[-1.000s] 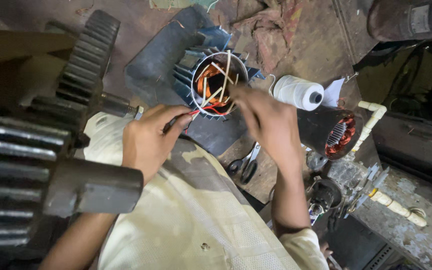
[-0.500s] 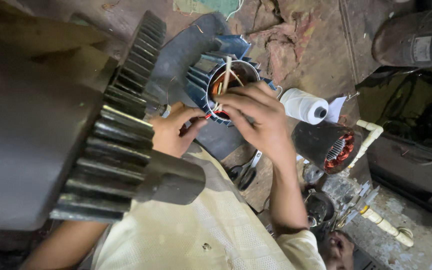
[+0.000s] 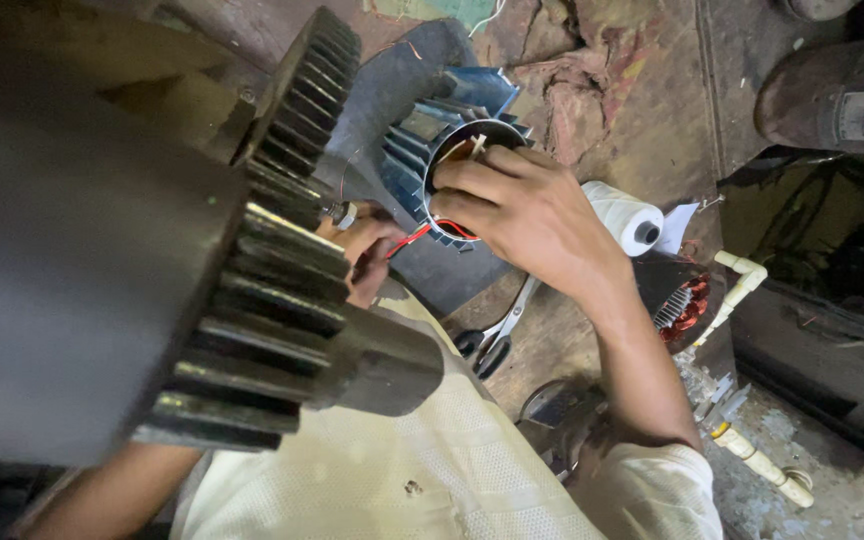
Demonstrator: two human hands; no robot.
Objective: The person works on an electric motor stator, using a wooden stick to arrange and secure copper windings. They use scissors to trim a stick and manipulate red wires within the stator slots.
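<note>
A blue finned motor stator (image 3: 414, 150) lies on a dark sheet in front of me. My right hand (image 3: 530, 215) covers its round opening, fingers curled over the rim and into the bore, where pale insulation strips show. My left hand (image 3: 367, 255) is just left of the stator, half hidden behind a big gear. It pinches a red wire (image 3: 414, 238) that runs to the stator's lower rim. The windings inside are mostly hidden by my right hand.
A large dark toothed gear on a shaft (image 3: 282, 260) fills the left foreground. A spool of white thread (image 3: 624, 217), black-handled scissors (image 3: 492, 340), a second stator with copper windings (image 3: 689, 300), a white pipe (image 3: 742, 280) and a grey motor (image 3: 842, 95) lie around.
The view has shifted, so the gear now blocks more of the left side. My right hand has moved onto the stator's opening, and my left hand has slid behind the gear.
</note>
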